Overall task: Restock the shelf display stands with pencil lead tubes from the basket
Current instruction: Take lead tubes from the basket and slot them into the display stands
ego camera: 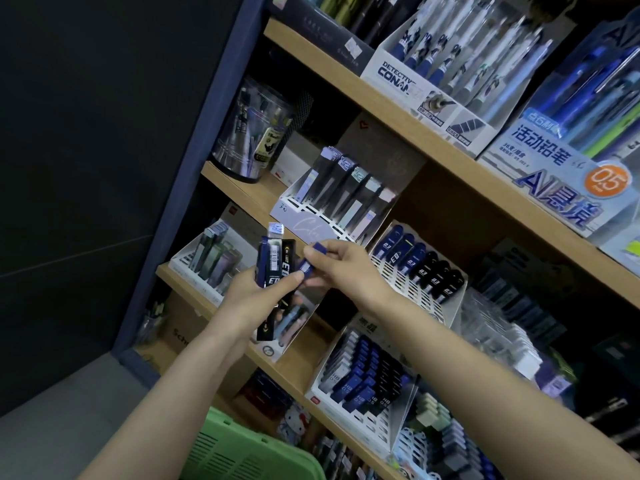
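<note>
My left hand grips a bundle of pencil lead tubes, blue and black, held upright in front of the shelf. My right hand pinches one blue lead tube right beside that bundle. Just to the right stands a white display stand with blue and black tubes in its slots. Another white stand with grey tubes sits above it, and a third stand with blue and black tubes sits one shelf lower. The green basket is at the bottom, under my left forearm.
Wooden shelves hold pen boxes above. A clear round tub of pens stands at the left of the middle shelf. A further white stand sits left of my hands. The dark blue shelf frame and a dark wall bound the left.
</note>
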Demonstrator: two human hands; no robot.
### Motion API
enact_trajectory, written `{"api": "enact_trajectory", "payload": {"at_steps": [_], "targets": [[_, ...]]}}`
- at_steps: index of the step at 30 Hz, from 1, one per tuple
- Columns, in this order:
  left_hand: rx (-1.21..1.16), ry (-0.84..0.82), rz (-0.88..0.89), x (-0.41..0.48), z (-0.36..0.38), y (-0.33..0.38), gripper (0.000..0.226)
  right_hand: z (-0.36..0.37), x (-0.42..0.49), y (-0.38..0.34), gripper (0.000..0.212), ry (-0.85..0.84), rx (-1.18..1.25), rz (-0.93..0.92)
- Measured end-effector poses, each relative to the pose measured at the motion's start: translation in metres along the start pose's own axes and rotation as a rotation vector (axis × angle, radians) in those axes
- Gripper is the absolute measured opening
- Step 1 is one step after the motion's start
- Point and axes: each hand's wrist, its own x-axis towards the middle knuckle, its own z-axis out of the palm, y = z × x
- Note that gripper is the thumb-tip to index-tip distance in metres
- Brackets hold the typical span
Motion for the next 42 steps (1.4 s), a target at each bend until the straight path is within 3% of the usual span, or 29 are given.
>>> {"api": "enact_trajectory", "payload": {"at_steps": [5, 7, 11, 17, 20, 24, 27, 29, 34, 42], "targets": [[-0.118, 0.109, -0.048, 0.002, 0.000, 0.002, 0.006, -0.011, -0.005, 0.002, 0.016, 0.077, 0.153, -0.030], [-0.091, 0.166, -0.019, 0.003, 0.000, 0.002, 0.007, -0.015, -0.008, 0.003, 0.009, 0.032, 0.070, -0.022], [0.001, 0.202, 0.054, 0.003, 0.004, 0.001, 0.010, -0.018, -0.015, 0.010, 0.018, -0.080, -0.274, -0.035], [0.172, 0.086, 0.121, -0.002, 0.017, -0.005, 0.015, -0.022, -0.029, 0.026, 0.017, -0.158, -0.509, -0.105], [0.167, 0.037, 0.122, -0.009, 0.024, -0.006, 0.009, -0.033, -0.039, 0.029, 0.019, -0.158, -0.485, -0.060], [0.170, 0.000, 0.115, -0.013, 0.030, -0.011, 0.007, -0.064, -0.039, 0.029, 0.022, 0.079, -0.432, -0.021], [0.150, -0.006, 0.075, -0.011, 0.032, -0.017, 0.011, -0.092, -0.030, 0.025, 0.039, 0.324, -0.306, -0.079], [0.147, -0.014, 0.063, -0.009, 0.035, -0.020, 0.012, -0.107, -0.022, 0.024, 0.039, 0.423, -0.242, -0.146], [0.148, -0.056, 0.009, -0.002, 0.043, -0.031, 0.013, -0.133, 0.010, 0.040, 0.014, 0.553, -0.277, -0.174], [0.156, -0.041, -0.026, 0.008, 0.052, -0.040, 0.012, -0.140, 0.029, 0.053, 0.020, 0.594, -0.217, -0.159]]}}
